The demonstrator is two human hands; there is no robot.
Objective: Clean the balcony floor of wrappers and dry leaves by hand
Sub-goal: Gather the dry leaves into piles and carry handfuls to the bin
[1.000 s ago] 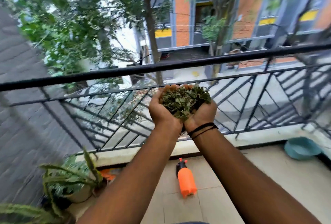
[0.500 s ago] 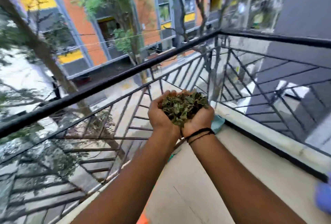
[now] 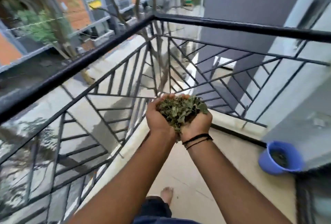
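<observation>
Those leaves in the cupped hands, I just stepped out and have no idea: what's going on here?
A person is carrying a heap of dry leaves in both palms, left hand and right hand pressed side by side. They stand barefoot on the balcony floor near the corner of the black railing. A blue tub with dark debris inside sits to the right.
</observation>
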